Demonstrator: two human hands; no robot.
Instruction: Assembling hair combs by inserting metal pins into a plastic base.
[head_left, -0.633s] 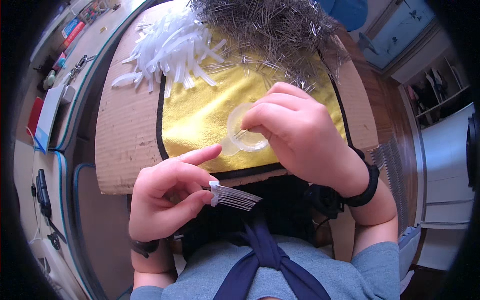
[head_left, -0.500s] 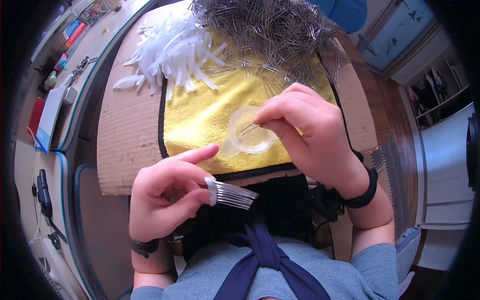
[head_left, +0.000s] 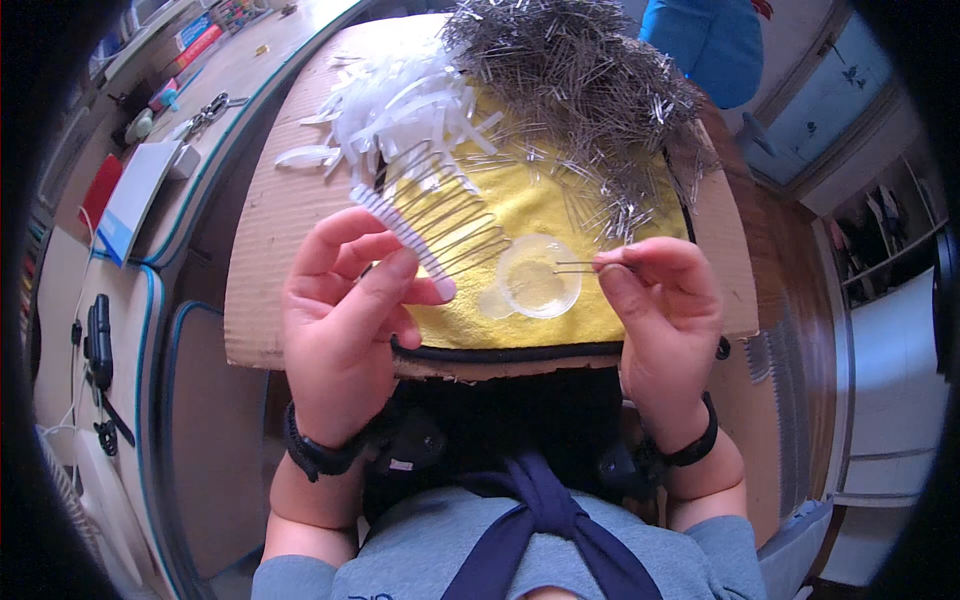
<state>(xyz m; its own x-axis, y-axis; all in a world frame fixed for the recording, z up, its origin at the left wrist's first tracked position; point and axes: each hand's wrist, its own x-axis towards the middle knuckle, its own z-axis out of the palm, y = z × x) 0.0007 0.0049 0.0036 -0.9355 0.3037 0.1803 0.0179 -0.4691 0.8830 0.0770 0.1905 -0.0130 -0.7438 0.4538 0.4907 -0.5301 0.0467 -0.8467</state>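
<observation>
My left hand [head_left: 345,315] pinches a white plastic strip [head_left: 405,236] from which several long metal prongs stick out side by side like a comb, pointing away from me to the right. Between the thumb and forefinger of my right hand [head_left: 665,305] is a thin two-legged metal pin [head_left: 574,267], its legs pointing left over the rim of a small clear cup [head_left: 540,303]. That shallow cup, with a tab at its side, contains something clear and rests on a yellow cloth [head_left: 455,325] with black edging.
Beyond my hands lie a heap of white plastic strips [head_left: 400,105] and a big tangle of metal pins [head_left: 580,80]. All this rests on a cardboard sheet [head_left: 268,270]. A cluttered desk [head_left: 225,125] stands on the left, and a blue object [head_left: 705,50] at the far right.
My left hand has risen and turned the pronged strip so its prongs point away over the cloth. My right hand has drawn back right with the pin, now level. The view has shifted.
</observation>
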